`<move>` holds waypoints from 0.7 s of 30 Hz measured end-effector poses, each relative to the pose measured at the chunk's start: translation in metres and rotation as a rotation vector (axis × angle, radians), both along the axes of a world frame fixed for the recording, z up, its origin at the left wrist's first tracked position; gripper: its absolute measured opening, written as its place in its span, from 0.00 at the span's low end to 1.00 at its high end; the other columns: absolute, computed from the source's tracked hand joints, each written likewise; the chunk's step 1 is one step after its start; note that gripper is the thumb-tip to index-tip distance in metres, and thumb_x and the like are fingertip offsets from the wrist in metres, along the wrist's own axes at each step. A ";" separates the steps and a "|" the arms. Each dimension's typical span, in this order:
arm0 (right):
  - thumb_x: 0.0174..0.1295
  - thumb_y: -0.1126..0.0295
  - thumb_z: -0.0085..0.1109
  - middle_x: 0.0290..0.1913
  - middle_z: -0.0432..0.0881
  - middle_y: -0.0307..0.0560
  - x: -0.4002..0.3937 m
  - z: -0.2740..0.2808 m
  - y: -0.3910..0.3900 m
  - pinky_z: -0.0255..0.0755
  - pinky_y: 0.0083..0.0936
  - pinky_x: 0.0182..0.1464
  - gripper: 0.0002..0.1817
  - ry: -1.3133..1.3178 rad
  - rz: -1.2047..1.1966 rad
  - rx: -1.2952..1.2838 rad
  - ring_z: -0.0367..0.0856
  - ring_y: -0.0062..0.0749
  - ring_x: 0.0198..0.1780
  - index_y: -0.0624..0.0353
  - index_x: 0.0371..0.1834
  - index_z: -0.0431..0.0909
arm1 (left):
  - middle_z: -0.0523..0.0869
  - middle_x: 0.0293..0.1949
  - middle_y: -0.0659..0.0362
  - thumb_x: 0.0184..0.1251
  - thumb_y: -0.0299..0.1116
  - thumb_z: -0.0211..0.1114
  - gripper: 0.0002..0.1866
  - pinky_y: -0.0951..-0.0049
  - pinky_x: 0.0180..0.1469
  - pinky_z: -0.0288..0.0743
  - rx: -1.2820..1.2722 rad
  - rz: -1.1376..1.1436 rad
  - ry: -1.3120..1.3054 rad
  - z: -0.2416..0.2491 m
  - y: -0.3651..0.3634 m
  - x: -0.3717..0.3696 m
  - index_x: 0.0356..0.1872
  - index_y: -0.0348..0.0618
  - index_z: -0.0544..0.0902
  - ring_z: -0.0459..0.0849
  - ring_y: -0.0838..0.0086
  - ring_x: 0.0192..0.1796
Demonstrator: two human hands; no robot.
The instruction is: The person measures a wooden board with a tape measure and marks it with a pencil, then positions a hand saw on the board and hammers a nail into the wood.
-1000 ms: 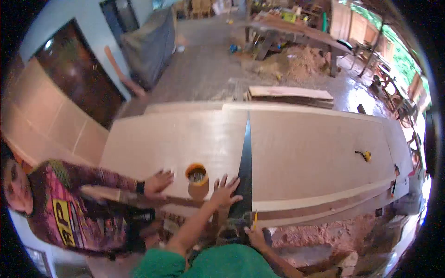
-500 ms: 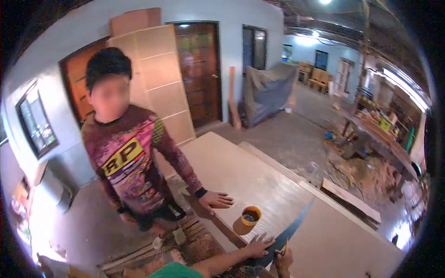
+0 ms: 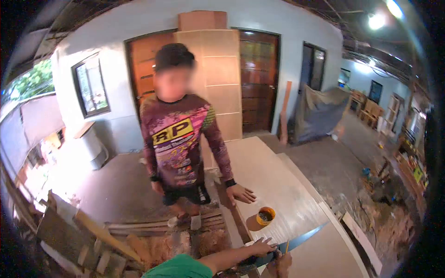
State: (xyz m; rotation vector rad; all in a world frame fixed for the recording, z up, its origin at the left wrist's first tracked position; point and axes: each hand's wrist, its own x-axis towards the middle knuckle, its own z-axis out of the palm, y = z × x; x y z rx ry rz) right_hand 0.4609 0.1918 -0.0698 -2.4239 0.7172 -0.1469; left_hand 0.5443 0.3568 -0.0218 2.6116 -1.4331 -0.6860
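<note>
My left hand [image 3: 263, 247] lies with its fingers spread at the edge of the pale wooden panel [image 3: 262, 169], over the near end of a blue-grey tapered blade [image 3: 303, 237] like a handsaw's. Right beside it, my right hand [image 3: 282, 265] is closed around a thin yellow pencil [image 3: 287, 247], which points upward along the blade's near part. Beyond my left hand stands a yellow tub [image 3: 265, 216] with dark contents. Farther along the same edge, another person's hand [image 3: 242, 193] rests flat on the panel.
The other person [image 3: 178, 143] stands at the panel's left side. Below lie wood strips [image 3: 185, 224] and sawdust. A long plank [image 3: 359, 241] runs past the panel's right edge. Doors and a covered stack [image 3: 322, 113] line the back wall.
My view has swung left, so the scene sits farther right in it. My left hand stays spread over the blade, the right still grips the pencil. The other person's hand remains on the panel.
</note>
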 end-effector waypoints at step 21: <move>0.50 0.41 0.65 0.31 0.82 0.62 -0.004 0.061 -0.002 0.72 0.48 0.40 0.31 -0.014 0.176 -0.066 0.81 0.56 0.37 0.66 0.29 0.79 | 0.71 0.58 0.33 0.42 0.60 0.75 0.57 0.55 0.61 0.68 -0.271 0.893 0.011 -0.007 0.070 -0.034 0.63 0.23 0.59 0.74 0.47 0.60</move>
